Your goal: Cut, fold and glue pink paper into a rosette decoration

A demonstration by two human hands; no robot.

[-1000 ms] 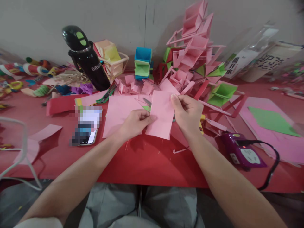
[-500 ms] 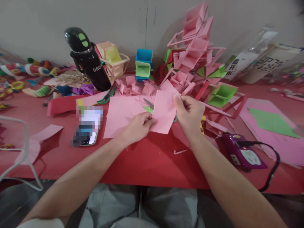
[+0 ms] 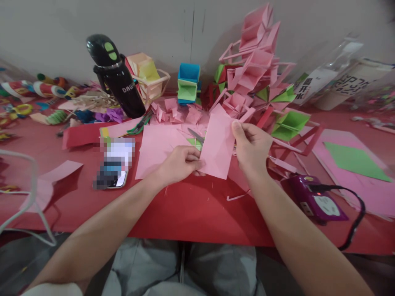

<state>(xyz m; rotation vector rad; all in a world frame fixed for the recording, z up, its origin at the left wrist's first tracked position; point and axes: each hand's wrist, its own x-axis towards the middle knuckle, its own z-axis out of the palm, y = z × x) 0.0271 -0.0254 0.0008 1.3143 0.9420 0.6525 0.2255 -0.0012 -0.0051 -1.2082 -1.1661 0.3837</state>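
Observation:
A pink paper sheet (image 3: 217,146) is held upright just above the red table (image 3: 191,209). My left hand (image 3: 180,163) pinches its lower left edge, fingers closed. My right hand (image 3: 253,146) grips its upper right edge between thumb and fingers. A larger flat pink sheet (image 3: 157,146) lies on the table to the left of my left hand. Behind the held sheet lie scissors (image 3: 195,135), partly hidden.
A tall pile of folded pink and green paper shapes (image 3: 256,78) rises behind my hands. A black bottle (image 3: 115,76) leans at the back left, a phone (image 3: 112,164) lies left, and a purple device with a black cable (image 3: 314,199) sits right.
The pink sheet has tilted and shifted slightly right, and both hands kept their hold. The view has moved a little.

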